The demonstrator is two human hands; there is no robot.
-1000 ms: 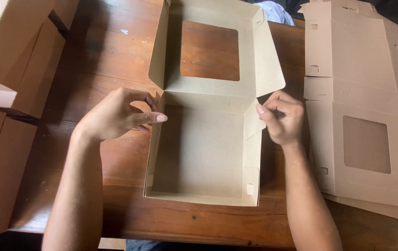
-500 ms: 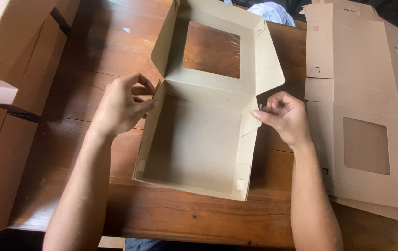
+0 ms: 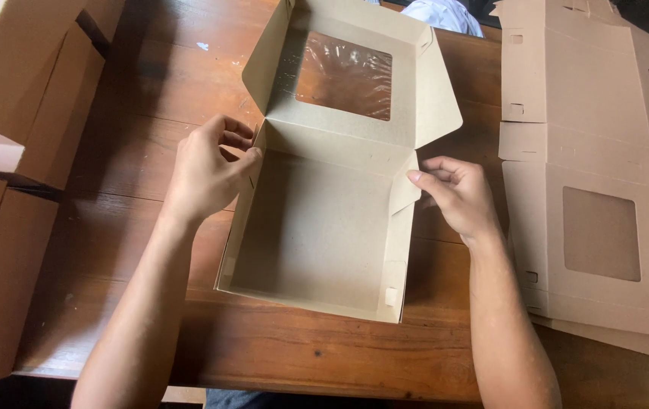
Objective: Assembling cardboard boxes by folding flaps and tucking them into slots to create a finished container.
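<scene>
Since the earlier frames the kraft cardboard box (image 3: 317,227) has turned a little on the counter (image 3: 150,98), its near edge swinging toward the left, and both hands have closed in on its back corners. Packages crowd the edges: at the far left a stack of assembled plain brown boxes (image 3: 6,151) runs from top to bottom of the view, and at the right a pile of flat, unfolded box blanks (image 3: 589,151) of the same brown card lies on the counter, the top one showing a square window cutout and small slots. None carries a label that I can make out. A scrap of pale blue cloth (image 3: 442,14) shows at the far edge behind the lid. The box sits mid-counter, tray open and empty, with low walls standing on all four sides; its lid (image 3: 347,76) is raised at the back, with a rectangular window of clear, crinkled film and a rounded flap on each side. The left hand (image 3: 207,170) is curled against the back left corner, fingers touching the wall edge there; whether it pinches the card is hard to tell from this angle. The right hand (image 3: 457,197) pinches the small corner tab at the back right between thumb and forefinger, its grip closed on the card.
</scene>
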